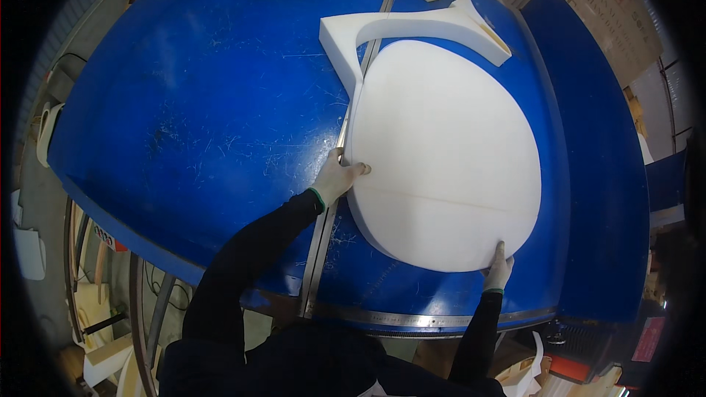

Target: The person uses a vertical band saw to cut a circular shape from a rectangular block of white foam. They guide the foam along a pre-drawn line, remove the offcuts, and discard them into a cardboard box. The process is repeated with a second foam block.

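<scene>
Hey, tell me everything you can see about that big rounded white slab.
The rounded white slab looks like thick foam, with a smooth top, a visible side wall and a faint brownish line across its nearer half. It lies roughly flat on the blue table, mostly right of the metal strip. The left hand touches its left edge, thumb on top; the right hand touches its near right edge.

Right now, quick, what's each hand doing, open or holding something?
Left hand: on the white rounded slab's left edge; can't tell if it's gripping.
Right hand: at the slab's near right edge; can't tell its grip either.
</scene>
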Motion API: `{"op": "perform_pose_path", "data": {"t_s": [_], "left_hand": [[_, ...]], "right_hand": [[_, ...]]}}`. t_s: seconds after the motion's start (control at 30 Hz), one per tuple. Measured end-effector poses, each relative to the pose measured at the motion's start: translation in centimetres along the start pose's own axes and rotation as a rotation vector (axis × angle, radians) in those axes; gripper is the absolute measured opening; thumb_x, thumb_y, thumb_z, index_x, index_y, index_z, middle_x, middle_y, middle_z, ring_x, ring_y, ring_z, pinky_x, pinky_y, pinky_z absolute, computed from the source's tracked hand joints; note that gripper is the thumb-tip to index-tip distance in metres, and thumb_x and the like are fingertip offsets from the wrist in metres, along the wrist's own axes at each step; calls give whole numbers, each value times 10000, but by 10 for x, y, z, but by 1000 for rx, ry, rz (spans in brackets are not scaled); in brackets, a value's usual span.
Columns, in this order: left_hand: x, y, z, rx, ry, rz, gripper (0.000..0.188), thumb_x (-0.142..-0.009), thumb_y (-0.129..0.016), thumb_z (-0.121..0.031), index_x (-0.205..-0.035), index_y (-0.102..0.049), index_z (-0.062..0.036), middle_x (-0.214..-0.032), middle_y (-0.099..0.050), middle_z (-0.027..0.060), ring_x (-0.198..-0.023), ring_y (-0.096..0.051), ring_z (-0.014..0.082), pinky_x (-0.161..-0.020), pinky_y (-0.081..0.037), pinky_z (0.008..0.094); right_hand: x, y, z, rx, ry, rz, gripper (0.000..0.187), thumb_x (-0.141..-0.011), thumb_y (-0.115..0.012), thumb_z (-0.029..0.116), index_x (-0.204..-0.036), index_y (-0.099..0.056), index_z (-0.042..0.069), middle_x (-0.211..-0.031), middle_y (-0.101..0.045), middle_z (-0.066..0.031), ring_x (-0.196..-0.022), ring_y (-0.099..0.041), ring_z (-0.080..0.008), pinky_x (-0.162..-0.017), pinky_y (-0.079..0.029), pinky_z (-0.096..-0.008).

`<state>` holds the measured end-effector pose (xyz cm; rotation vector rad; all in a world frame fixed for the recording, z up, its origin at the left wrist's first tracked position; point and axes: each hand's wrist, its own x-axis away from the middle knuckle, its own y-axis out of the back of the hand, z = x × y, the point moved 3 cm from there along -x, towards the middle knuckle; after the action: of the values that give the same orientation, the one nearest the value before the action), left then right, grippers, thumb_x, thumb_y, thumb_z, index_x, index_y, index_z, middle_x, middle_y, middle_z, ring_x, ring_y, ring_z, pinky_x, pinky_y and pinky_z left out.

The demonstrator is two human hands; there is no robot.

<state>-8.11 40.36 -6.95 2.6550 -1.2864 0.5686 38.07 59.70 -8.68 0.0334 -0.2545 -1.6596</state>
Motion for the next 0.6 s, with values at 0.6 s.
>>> {"op": "perform_pose_path", "data": {"t_s": [0.6], "left_hand": [[-25, 2, -17, 46, -45, -20, 932, -818, -781, -195, -1503, -227, 107, -1283, -563, 301, -1069, -664, 335, -901, -565, 387]], "right_hand": [[7, -24, 13, 2, -10, -16, 660, -938, -690, 443, -1338, -427, -10, -1196, -612, -175, -980, -679, -268, -666, -608, -418]]}}
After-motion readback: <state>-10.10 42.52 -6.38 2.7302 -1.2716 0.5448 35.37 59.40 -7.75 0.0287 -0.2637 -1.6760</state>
